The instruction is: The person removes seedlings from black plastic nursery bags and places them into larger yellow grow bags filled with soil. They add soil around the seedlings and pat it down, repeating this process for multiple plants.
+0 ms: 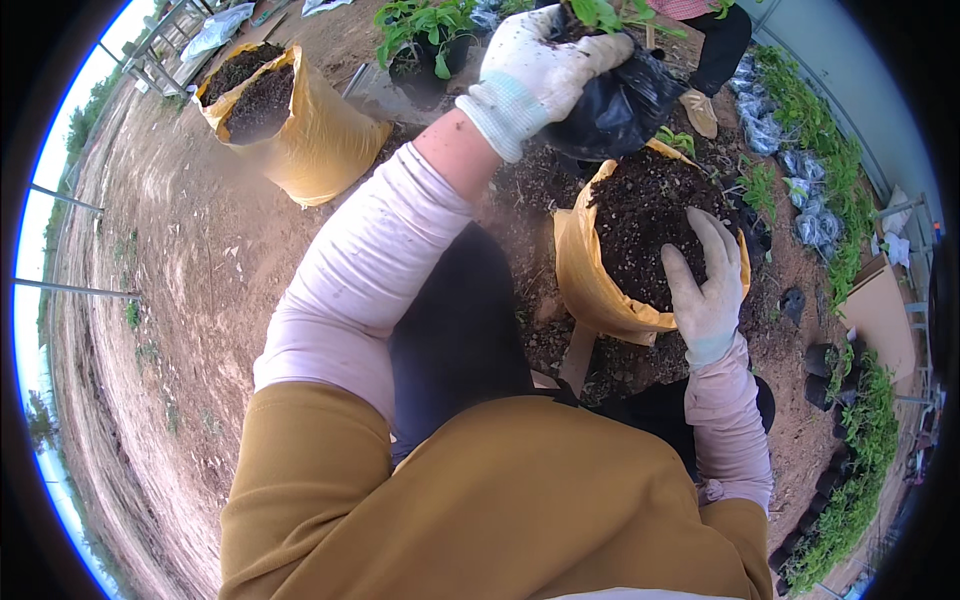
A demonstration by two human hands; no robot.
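Observation:
My left hand (544, 67), in a white knit work glove, grips the rim of a black plastic grow bag (619, 105). Dark soil and a green leafy seedling (600, 13) show at the bag's top, partly cut off by the picture's edge. Below it stands a yellow woven sack (577, 255) with its mouth rolled down, full of dark potting soil (645, 217). Over the near right side of that soil, my gloved right hand (705, 277) has its fingers spread, with nothing seen in them. Whether its fingertips touch the soil I cannot tell.
Another yellow sack (322, 142) of soil stands at upper left, near a potted leafy plant (424, 45). A person's shoe (699, 112) is beyond the near sack. Rows of bagged seedlings (814, 150) line the right wall, with a cardboard box (877, 315) and black pots (821, 375) nearer.

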